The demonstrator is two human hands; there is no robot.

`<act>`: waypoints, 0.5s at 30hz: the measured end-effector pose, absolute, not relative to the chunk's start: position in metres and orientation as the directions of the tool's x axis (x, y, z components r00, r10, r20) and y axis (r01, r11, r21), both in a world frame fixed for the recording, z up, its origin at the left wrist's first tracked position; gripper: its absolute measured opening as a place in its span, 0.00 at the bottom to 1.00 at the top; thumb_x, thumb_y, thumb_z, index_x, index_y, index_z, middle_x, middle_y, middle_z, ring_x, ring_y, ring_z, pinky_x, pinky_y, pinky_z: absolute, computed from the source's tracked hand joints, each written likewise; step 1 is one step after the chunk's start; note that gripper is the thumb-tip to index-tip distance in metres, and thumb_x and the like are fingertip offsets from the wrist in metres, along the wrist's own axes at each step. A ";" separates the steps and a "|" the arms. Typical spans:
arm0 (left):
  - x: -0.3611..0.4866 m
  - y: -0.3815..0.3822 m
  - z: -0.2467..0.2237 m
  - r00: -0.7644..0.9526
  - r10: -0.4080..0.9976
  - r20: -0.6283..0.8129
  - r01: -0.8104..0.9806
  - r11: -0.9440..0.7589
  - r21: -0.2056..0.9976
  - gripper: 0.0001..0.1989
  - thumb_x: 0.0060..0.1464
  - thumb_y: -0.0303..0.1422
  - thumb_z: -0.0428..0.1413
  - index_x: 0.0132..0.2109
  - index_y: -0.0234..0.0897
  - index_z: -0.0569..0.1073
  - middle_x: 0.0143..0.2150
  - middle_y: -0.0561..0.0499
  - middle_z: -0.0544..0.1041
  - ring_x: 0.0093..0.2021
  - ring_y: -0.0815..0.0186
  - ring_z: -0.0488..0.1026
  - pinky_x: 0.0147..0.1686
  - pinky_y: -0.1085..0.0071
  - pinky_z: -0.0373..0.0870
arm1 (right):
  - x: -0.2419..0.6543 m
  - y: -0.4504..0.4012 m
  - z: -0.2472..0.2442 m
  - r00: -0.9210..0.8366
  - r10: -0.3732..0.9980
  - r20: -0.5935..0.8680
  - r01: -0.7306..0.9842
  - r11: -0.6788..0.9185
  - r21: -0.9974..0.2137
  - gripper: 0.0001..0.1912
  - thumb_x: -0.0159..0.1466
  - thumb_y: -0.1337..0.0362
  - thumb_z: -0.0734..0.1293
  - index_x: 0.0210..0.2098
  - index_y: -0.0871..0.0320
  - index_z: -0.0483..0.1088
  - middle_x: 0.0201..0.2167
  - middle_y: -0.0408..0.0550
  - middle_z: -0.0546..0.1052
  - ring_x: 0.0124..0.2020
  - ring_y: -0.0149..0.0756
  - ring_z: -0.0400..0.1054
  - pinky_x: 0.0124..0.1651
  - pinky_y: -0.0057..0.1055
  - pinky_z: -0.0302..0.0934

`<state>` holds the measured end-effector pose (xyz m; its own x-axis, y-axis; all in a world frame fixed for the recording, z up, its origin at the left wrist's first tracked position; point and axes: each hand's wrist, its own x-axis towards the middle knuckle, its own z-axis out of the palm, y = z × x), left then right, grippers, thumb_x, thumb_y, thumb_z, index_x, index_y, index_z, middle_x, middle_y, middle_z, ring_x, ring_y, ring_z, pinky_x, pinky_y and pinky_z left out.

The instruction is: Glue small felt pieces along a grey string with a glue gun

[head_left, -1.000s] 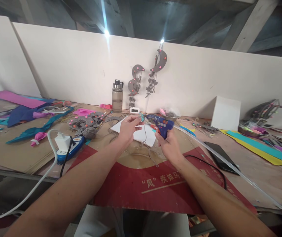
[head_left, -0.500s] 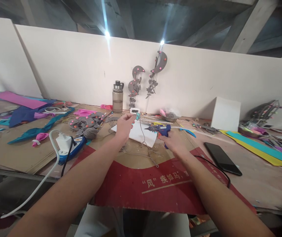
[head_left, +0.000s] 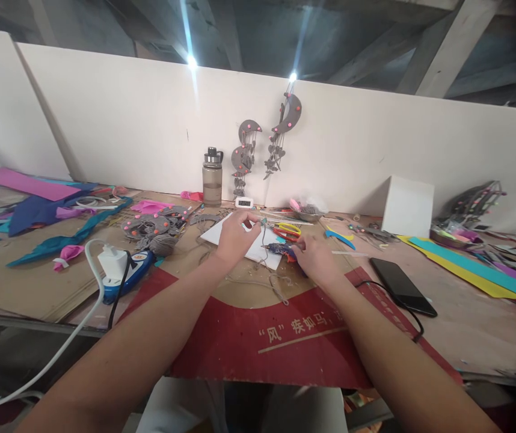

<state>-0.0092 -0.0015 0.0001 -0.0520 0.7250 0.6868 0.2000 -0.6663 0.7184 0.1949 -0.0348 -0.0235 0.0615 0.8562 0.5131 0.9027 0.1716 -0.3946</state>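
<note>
My left hand (head_left: 236,236) is closed in a pinch on a small teal felt piece (head_left: 264,221) over the white sheet. A grey yarn (head_left: 264,237) hangs from that piece and trails in loops onto the cardboard below. My right hand (head_left: 316,260) is closed around a blue glue gun (head_left: 282,249), held low with its nozzle pointing left towards the yarn. My fingers hide part of the gun's body. Just behind the gun lie scissors with yellow and red handles (head_left: 287,230). The white sheet (head_left: 213,233) lies under both hands, partly covered.
A red printed cardboard (head_left: 240,343) covers the table front. On the left are a power strip (head_left: 141,264) with a white plug and a grey yarn bundle (head_left: 163,243). A bottle (head_left: 211,183) stands behind; a phone (head_left: 402,287) lies right. Moon-shaped hangings (head_left: 291,114) hang on the wall.
My right hand has lowered and turned the glue gun, uncovering the scissors behind it. My left hand has moved right and slightly down with the teal felt piece.
</note>
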 end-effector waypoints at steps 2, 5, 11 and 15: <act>-0.007 -0.002 -0.003 0.026 0.703 0.711 0.300 -0.684 0.665 0.03 0.45 0.26 0.56 0.28 0.39 0.73 0.30 0.52 0.73 0.31 0.67 0.67 0.35 0.71 0.62 | 0.184 -0.038 -0.020 0.059 0.822 0.566 0.803 0.298 -0.517 0.05 0.58 0.62 0.60 0.33 0.57 0.63 0.31 0.48 0.71 0.32 0.37 0.65 0.37 0.35 0.58; -0.005 -0.001 -0.006 0.109 0.674 0.730 0.422 -0.696 0.580 0.04 0.45 0.25 0.54 0.29 0.38 0.72 0.29 0.52 0.73 0.31 0.68 0.68 0.35 0.70 0.63 | 0.162 -0.039 -0.016 0.080 0.848 0.524 0.624 0.367 -0.690 0.08 0.55 0.63 0.62 0.34 0.55 0.59 0.33 0.46 0.70 0.35 0.36 0.65 0.39 0.35 0.59; -0.011 0.007 -0.004 0.052 0.658 0.751 0.431 -0.694 0.577 0.03 0.47 0.25 0.54 0.29 0.37 0.71 0.30 0.51 0.73 0.32 0.68 0.69 0.33 0.71 0.64 | 0.125 -0.019 -0.009 0.057 0.956 0.287 0.303 0.258 -0.918 0.19 0.47 0.67 0.66 0.35 0.54 0.54 0.30 0.41 0.70 0.33 0.35 0.68 0.37 0.34 0.60; -0.020 0.013 0.002 -0.020 0.660 0.751 0.435 -0.671 0.601 0.02 0.47 0.27 0.54 0.29 0.36 0.72 0.30 0.51 0.74 0.30 0.69 0.69 0.34 0.71 0.64 | 0.108 -0.001 -0.003 -0.010 0.954 0.299 0.058 0.299 -0.952 0.15 0.51 0.65 0.64 0.35 0.53 0.54 0.23 0.34 0.64 0.24 0.29 0.65 0.29 0.29 0.59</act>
